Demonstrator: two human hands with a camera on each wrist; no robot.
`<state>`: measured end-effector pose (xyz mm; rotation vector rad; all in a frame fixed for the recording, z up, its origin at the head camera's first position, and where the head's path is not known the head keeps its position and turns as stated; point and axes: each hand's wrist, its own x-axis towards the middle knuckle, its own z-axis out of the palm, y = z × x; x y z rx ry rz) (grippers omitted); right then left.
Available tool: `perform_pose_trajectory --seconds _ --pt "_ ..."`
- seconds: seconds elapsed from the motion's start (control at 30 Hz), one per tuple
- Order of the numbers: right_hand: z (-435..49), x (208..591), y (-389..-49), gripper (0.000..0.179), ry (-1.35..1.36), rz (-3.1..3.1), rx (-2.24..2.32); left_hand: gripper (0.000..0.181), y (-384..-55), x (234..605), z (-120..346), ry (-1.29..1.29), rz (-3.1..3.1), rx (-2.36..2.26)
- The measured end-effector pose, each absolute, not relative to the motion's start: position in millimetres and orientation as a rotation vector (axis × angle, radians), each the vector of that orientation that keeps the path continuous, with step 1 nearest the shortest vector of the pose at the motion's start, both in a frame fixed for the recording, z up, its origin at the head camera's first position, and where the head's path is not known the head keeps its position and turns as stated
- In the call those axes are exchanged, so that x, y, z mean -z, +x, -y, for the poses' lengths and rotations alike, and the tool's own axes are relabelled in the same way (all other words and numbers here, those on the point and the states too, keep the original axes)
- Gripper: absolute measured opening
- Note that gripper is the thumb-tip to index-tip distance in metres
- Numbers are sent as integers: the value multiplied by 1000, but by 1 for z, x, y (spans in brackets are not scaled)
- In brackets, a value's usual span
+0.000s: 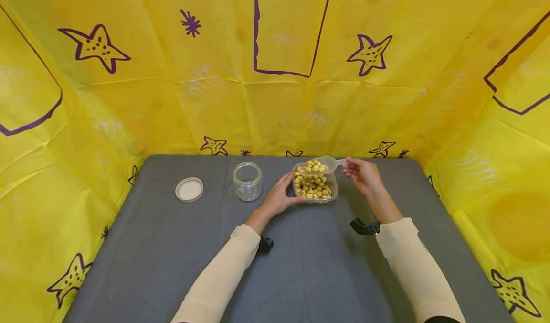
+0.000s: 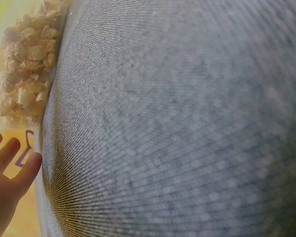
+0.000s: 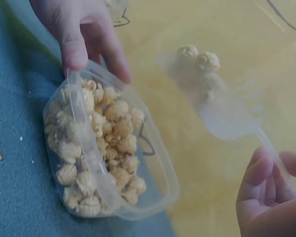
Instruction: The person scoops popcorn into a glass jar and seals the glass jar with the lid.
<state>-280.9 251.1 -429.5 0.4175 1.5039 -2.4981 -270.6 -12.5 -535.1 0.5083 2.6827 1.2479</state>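
Note:
In the head view, a clear plastic container (image 1: 333, 196) of popcorn (image 1: 310, 189) sits right of centre on the table. My left hand (image 1: 278, 198) grips its left side, thumb on the near rim, as the right wrist view also shows. My right hand (image 1: 363, 173) pinches the handle of a translucent plastic scoop (image 1: 330, 163). Several popcorn pieces lie in the scoop, which is held over the container's far part. In the right wrist view the container (image 3: 171, 182) looks partly filled. The left wrist view catches popcorn (image 2: 29, 54) at its upper left.
An uncovered glass jar (image 1: 248, 189) stands left of my left hand. Farther left lies a round white lid (image 1: 189, 189). The grey table (image 1: 296, 275) meets yellow patterned cloth (image 1: 275, 113) at the back and sides. Small crumbs dot the table beside the container in the right wrist view.

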Motion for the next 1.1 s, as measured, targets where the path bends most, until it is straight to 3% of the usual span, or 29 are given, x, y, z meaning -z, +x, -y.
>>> perform_pose_trajectory --seconds 1.1 --pt "-180 413 -298 29 287 -1505 2473 89 -263 526 20 509 -2759 -1281"
